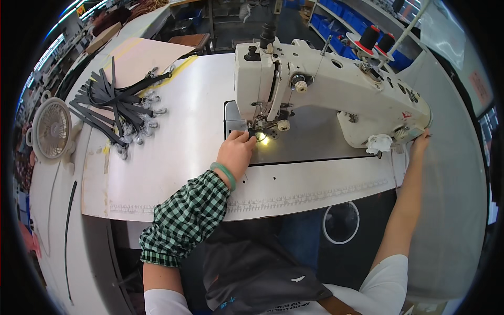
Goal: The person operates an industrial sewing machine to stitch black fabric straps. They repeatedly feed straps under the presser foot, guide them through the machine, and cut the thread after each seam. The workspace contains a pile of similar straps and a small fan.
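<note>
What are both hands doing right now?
Left hand: at the needle area; grip unclear.
Right hand: at the right end of the sewing machine; grip unclear.

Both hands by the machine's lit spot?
No, the left hand is beside the lit spot, but the right hand is at the right end of the sewing machine.

Room beneath machine arm [336, 79]; straps [127, 109] block left

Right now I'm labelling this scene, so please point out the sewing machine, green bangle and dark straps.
Sewing machine [325, 86]: head view, on its white arm.
Green bangle [228, 175]: head view, on its band.
Dark straps [119, 100]: head view, mid-pile.
</note>
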{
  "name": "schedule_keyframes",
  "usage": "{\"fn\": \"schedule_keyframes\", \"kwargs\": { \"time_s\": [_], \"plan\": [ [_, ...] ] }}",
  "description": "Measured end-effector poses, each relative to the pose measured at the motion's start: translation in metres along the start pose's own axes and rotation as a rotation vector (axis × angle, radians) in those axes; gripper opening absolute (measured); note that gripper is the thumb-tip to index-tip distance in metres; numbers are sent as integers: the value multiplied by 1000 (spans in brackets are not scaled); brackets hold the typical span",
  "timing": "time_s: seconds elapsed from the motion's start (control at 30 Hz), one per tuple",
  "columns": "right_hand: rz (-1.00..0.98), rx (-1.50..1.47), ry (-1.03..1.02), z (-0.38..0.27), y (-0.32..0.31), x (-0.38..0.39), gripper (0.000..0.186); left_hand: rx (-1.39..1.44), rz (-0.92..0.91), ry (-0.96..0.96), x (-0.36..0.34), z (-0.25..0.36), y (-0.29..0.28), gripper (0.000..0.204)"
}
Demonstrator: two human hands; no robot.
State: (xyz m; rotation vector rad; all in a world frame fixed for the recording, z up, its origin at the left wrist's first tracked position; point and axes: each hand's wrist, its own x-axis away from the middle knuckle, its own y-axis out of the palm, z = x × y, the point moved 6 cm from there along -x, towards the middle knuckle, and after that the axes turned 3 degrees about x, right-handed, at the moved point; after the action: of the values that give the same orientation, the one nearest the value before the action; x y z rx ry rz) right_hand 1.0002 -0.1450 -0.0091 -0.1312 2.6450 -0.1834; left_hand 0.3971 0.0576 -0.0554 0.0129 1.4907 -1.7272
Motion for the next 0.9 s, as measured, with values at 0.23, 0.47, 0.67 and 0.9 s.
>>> {"fn": "schedule_keyframes", "kwargs": {
  "time_s": [0.23, 0.47, 0.67, 0.9],
  "plan": [
    [115, 283, -201, -37, 0, -1, 49, -45, -21, -19, 2, -3, -5, 24],
    [-165, 793, -175, -71, -2, -58, 53, -8, 20, 2, -3, -1, -2, 24],
    [-67, 251, -109, -21, -16, -36, 50, 18, 47, 32, -4, 0, 1, 15],
    [-20, 310, -107, -11, -10, -30, 58, -4, 52, 23, -3, -1, -3, 15]
  ]
}}
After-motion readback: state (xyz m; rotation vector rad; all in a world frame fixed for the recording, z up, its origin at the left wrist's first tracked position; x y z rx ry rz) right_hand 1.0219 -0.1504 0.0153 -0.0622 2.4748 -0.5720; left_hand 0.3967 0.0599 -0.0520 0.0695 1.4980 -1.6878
